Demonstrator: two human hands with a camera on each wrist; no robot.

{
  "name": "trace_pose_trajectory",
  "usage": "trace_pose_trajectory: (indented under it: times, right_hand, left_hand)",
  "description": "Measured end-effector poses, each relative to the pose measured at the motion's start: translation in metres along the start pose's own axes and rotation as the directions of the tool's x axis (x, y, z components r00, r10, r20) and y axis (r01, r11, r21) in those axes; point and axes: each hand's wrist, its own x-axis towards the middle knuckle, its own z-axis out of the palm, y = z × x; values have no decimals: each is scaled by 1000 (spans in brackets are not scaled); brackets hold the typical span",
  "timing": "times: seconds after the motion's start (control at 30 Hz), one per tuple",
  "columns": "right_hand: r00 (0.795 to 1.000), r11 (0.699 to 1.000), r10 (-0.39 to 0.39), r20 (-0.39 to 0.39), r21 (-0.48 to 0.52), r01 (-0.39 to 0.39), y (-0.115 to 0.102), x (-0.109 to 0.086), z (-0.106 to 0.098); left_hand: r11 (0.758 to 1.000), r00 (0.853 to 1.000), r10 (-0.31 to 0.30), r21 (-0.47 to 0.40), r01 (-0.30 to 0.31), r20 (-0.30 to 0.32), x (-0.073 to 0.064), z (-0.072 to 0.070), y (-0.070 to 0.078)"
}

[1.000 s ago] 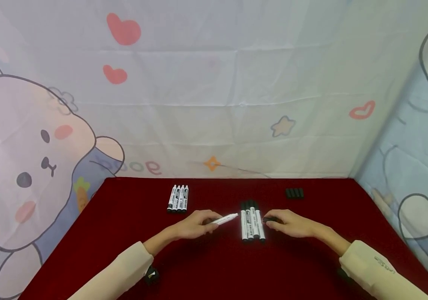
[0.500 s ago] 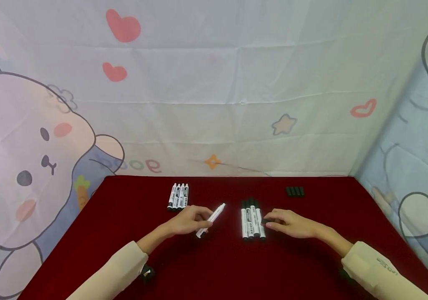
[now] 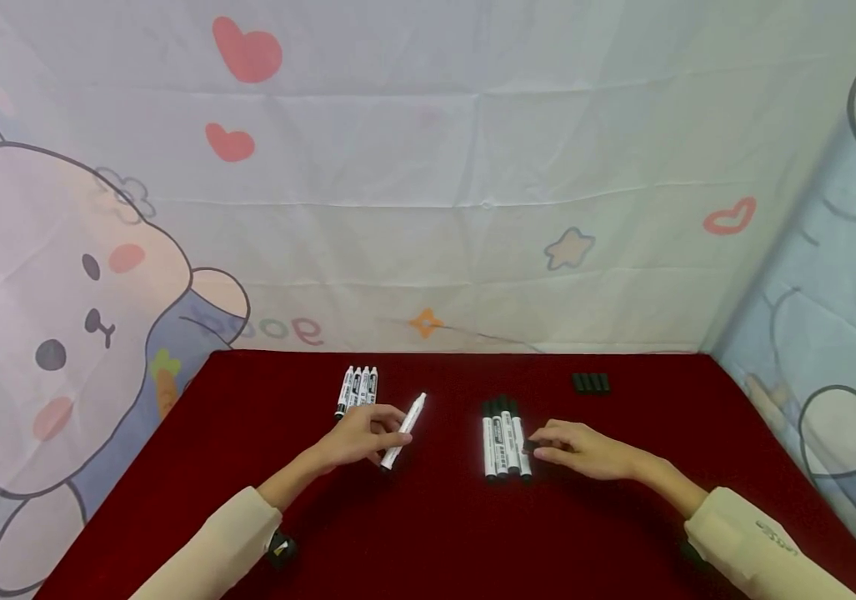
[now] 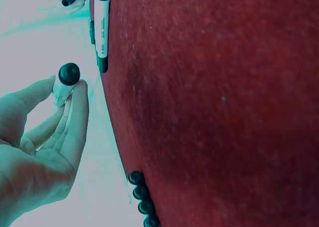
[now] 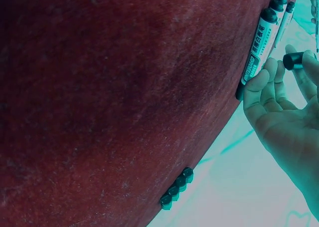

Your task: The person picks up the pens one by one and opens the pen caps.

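Nearest, left grip pinches a white marker over the bench: light, stiff, probably (smooth, so mid-barrel suits). Right grip pinches a black cap beside four capped markers; beyond, uncapped markers, then a cap row.

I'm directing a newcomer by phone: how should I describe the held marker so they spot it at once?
Over the red table, find the left hand, left of centre. It pinches a white capless marker. Unlike the capless row and the capped row lying on either side, this one is held.
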Motion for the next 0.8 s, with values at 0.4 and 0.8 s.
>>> trace_pose_trajectory:
  times: [0.4, 0.8]
  right_hand:
    - [999, 1000, 24, 26, 7, -24, -5, -2, 0]
    - [998, 998, -11, 56, 55, 8, -7, -1, 3]
  left_hand:
    - [998, 998, -19, -55, 16, -57, -3, -9, -12]
    - [998, 988, -53, -52, 46, -144, -8, -24, -16]
